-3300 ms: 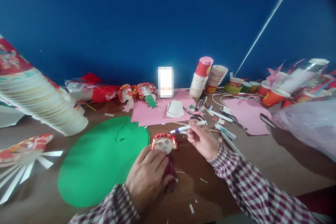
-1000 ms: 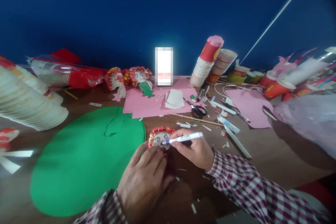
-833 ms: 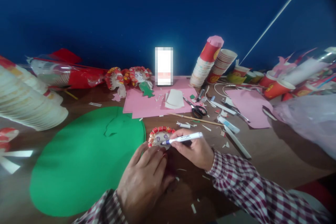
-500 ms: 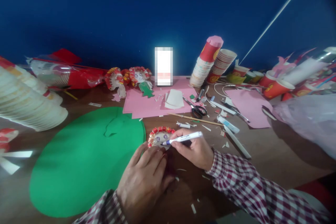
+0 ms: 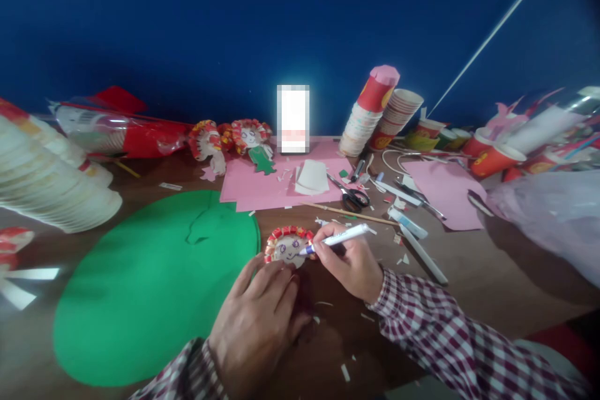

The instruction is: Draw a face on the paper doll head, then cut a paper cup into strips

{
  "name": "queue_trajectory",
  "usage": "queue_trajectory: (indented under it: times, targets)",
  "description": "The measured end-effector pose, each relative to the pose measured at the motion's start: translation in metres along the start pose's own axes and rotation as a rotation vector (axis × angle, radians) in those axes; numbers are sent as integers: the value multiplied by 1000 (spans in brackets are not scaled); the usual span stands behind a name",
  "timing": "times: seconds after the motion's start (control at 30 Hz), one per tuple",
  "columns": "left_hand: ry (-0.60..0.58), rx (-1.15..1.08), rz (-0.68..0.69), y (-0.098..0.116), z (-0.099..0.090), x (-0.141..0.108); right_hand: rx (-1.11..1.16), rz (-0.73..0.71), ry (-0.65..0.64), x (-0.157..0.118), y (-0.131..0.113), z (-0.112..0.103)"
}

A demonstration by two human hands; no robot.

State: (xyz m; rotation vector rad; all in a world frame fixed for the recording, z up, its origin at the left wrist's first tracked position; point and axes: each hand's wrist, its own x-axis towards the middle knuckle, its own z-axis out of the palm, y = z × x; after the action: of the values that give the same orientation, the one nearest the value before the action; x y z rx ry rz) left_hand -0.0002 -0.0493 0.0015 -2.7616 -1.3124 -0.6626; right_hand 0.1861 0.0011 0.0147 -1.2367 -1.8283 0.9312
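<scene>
One blue wall [image 5: 187, 31] fills the top of my remote feed, above one brown table [image 5: 497, 281] strewn with craft supplies. One large, round-edged green sheet [image 5: 140, 300] lies at left, a dark line across its upper part. Behind it, at least two pink sheets [image 5: 262, 190] overlap, and I count one more pink sheet [image 5: 438, 200] farther right. Two stacks of paper cups [image 5: 368, 114] lean side by side near the wall. Two hands in checked sleeves work below: the left hand [image 5: 260, 319] lies palm down, fingers close together, over the lower part of one paper figure [image 5: 287, 250]; whether it grips anything beneath, I cannot tell. The right hand [image 5: 354, 265] is narrowed to a pinch. The figure, its head rimmed in red and yellow, rests just right of the green sheet. One thin stick [image 5: 356, 214] lies beyond. One white marker [image 5: 342, 237] slants from the right fingers; one pair of black-handled scissors [image 5: 355, 199] lies farther back. Smallest, I count two drawn eyes [image 5: 282, 250] and one mouth [image 5: 291, 258], the marker's dark tip at its right end
</scene>
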Motion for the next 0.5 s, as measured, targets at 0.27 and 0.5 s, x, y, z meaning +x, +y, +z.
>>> queue_trajectory:
  times: [0.27, 0.5]
  targets:
    - [9, 5, 14, 0, -1, 1, 1, -8, -16, 1, 0, 0]
    - [0, 11, 20, -1, -1, 1, 0, -8, -9, 1, 1, 0]
